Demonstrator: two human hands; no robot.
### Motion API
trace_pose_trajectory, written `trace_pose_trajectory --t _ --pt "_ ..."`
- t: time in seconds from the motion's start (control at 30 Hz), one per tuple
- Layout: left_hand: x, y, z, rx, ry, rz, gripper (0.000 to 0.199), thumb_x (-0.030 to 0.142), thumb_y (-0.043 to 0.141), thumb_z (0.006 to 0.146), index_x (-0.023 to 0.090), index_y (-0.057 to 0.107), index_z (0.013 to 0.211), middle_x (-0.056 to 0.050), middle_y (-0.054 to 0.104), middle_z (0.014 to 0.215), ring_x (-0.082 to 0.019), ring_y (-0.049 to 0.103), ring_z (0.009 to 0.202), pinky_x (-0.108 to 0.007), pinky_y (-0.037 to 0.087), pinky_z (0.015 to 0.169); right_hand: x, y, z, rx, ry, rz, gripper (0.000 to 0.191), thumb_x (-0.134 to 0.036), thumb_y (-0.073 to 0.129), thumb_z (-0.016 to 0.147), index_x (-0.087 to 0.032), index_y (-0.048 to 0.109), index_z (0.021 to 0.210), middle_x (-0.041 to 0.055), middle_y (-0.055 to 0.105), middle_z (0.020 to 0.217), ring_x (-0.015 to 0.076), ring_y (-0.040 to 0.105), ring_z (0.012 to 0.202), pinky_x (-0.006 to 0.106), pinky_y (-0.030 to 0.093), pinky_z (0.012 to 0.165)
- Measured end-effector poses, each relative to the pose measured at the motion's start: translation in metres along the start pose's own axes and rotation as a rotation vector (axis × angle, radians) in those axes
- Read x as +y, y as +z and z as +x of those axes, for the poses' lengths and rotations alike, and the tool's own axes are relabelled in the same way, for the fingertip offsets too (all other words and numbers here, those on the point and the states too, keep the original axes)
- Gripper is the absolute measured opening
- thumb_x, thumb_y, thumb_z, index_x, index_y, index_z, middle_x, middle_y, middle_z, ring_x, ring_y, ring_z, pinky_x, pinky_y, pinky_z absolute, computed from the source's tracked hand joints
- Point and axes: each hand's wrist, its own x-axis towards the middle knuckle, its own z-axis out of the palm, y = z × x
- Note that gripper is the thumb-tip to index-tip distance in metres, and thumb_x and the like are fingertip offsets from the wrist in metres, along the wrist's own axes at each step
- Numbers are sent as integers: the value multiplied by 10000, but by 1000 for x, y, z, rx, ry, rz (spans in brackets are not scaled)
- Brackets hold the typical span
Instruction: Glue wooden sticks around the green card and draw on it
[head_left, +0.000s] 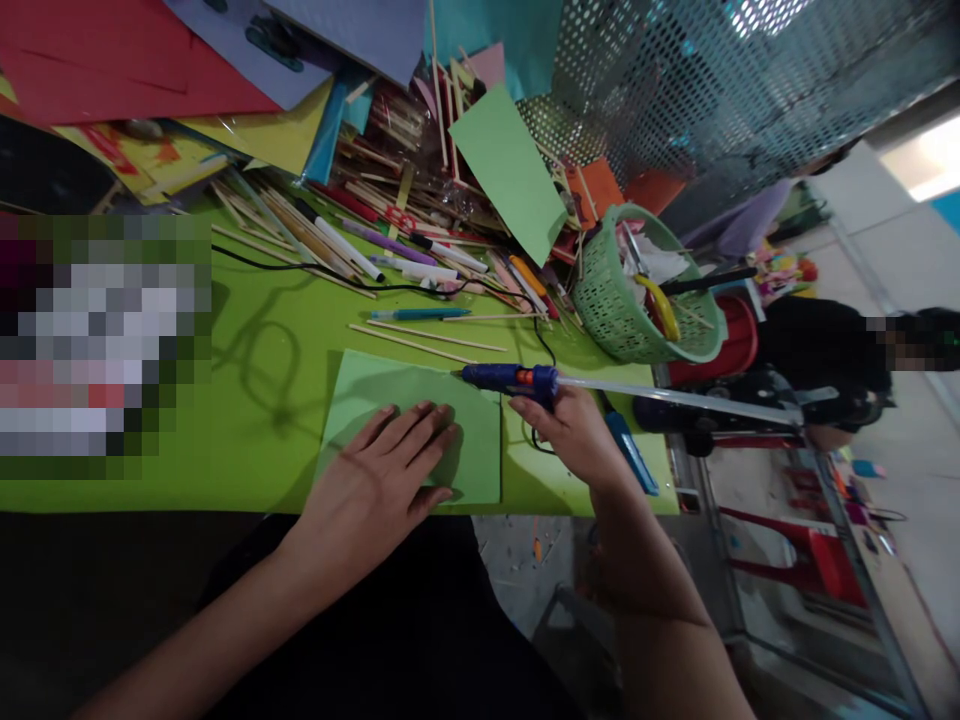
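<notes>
My left hand lies flat on a light green sheet of paper, fingers spread. In my right hand is a blue hot glue gun, with a long clear glue stick sticking out of its back. The gun's nozzle points left, at the far edge of the sheet; whether it touches the paper I cannot tell. Just beyond that edge lie two thin wooden sticks and a teal pen. Beside my right wrist rests a blue-handled tool, partly hidden by the hand.
A green plastic basket with tools stands at the right. A black cord crosses the table. Markers, wooden sticks and coloured paper pile up at the back. A blurred-out patch covers the left side. Another person is at the far right.
</notes>
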Motion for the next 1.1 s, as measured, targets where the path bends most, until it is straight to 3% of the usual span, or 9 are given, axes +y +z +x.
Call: trace_pose_trajectory --t 0.77,1.1 --pt "-1 2 -1 17 -1 -1 514 442 537 1053 221 525 1516 -28 487 1628 -237 469 1494 -460 351 1244 2 0 -3 34 34 -53 337 -508 573 942 -189 676 903 46 618 766 222 586 757 329 429 711" --pt "0 0 0 14 -1 -24 525 415 584 1030 223 527 1515 -56 508 1614 -256 476 1489 -474 366 1241 1 9 1 40 -25 -35 339 -505 580 962 -187 697 974 89 673 950 243 625 869 358 465 817"
